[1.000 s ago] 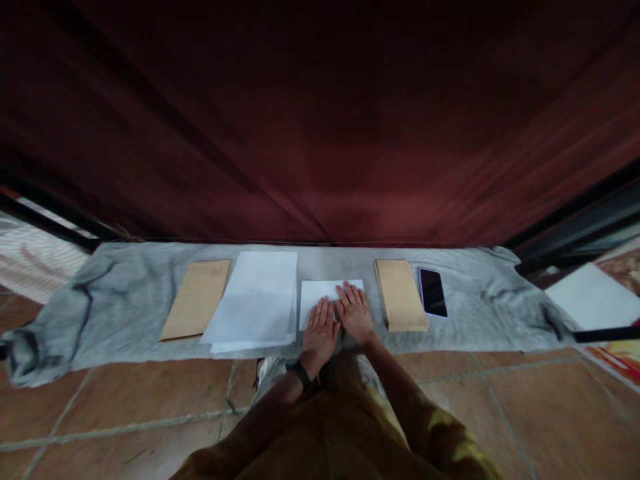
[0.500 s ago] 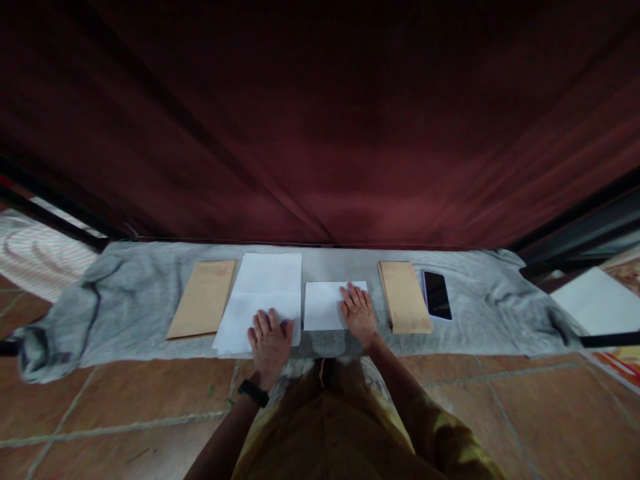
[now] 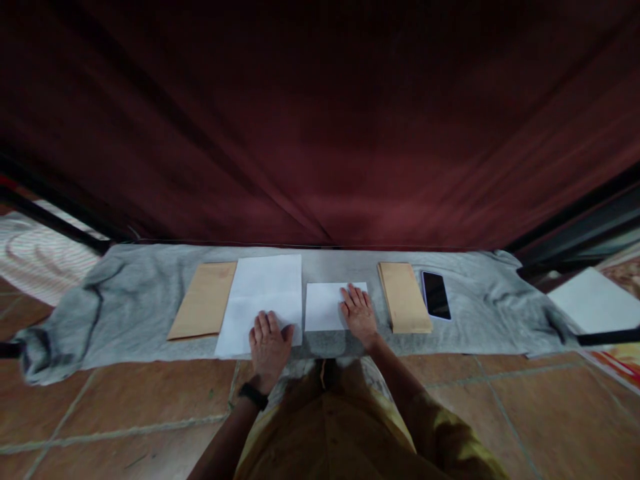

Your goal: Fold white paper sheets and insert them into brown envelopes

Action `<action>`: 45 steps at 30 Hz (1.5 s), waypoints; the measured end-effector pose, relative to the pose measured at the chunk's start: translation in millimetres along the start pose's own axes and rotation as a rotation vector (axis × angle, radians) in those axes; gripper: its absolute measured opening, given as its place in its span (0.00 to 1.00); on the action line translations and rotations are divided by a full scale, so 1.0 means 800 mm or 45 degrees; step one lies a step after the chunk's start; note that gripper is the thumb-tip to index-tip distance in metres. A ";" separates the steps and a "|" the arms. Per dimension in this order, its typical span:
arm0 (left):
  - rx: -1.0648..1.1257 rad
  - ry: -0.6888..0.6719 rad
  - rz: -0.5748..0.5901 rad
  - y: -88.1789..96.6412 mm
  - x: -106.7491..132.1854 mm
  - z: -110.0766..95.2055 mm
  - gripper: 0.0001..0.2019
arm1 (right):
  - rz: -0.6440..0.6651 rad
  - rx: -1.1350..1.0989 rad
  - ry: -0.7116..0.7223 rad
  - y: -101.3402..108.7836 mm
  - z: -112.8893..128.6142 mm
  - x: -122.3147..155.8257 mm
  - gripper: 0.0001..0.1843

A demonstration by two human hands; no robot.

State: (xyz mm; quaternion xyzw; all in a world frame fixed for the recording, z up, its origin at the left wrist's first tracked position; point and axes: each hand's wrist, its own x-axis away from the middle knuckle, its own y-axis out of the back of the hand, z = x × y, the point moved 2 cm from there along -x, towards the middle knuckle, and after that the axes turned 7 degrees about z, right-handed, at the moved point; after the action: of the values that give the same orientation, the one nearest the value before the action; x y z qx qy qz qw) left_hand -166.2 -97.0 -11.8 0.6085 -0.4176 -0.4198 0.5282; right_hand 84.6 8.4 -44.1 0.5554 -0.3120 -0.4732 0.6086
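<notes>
My left hand [image 3: 270, 345] lies flat, fingers stretched, on the lower part of a stack of white paper sheets [image 3: 265, 287]. A dark watch band [image 3: 254, 395] circles that wrist. On a smaller white folded paper [image 3: 324, 307], my right hand [image 3: 359, 313] rests palm down with its fingers a little spread, covering the right side of it. Left of the large sheets, partly under their edge or touching it, is a brown envelope stack [image 3: 204, 300]. Another, narrower stack of brown envelopes [image 3: 406, 298] lies just right of my right hand.
A phone [image 3: 437, 295] with a dark screen lies right of the narrow envelopes. Everything sits on a long bench covered by a grey cloth [image 3: 490, 307]. Behind it hangs a dark red curtain [image 3: 320, 147]. Black frame bars [image 3: 607, 339] stand at both ends, above tiled floor [image 3: 145, 393].
The upper sheets under my left hand have shifted slightly, so the stack's left and lower edges look different. Both hands stay nearly in place.
</notes>
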 end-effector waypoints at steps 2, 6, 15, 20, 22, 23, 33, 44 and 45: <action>0.021 -0.003 -0.028 0.001 0.001 0.000 0.33 | -0.004 0.005 0.000 -0.001 0.000 0.000 0.26; 0.123 -0.111 -0.116 0.002 0.002 -0.012 0.32 | -0.008 0.013 0.003 -0.002 -0.001 0.001 0.26; 0.211 -0.682 0.020 -0.008 -0.015 -0.138 0.28 | 0.017 0.015 0.002 0.004 0.002 0.000 0.26; 0.165 -0.731 0.120 -0.032 -0.029 -0.165 0.28 | 0.060 0.032 0.019 0.006 0.001 0.000 0.26; 0.154 -0.742 0.129 -0.041 -0.029 -0.160 0.28 | 0.064 0.036 0.021 0.006 0.001 0.000 0.27; 0.149 -0.744 0.129 -0.045 -0.028 -0.156 0.28 | 0.062 0.036 0.025 0.006 0.001 0.000 0.27; 0.129 -0.642 0.112 -0.050 -0.015 -0.137 0.30 | 0.013 0.004 0.020 0.005 -0.011 0.006 0.27; 0.122 -0.669 0.137 -0.043 -0.009 -0.137 0.29 | -0.092 -0.019 -0.193 0.007 -0.029 0.029 0.28; 0.116 -0.665 0.148 -0.042 -0.009 -0.139 0.29 | -0.110 -0.036 -0.197 0.007 -0.025 0.028 0.28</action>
State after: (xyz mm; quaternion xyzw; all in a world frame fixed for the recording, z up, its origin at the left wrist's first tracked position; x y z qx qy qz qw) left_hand -60.6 -54.2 -34.8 0.4776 -0.5926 -0.5123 0.3978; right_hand 112.1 -5.2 -45.5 0.5214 -0.3271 -0.5448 0.5695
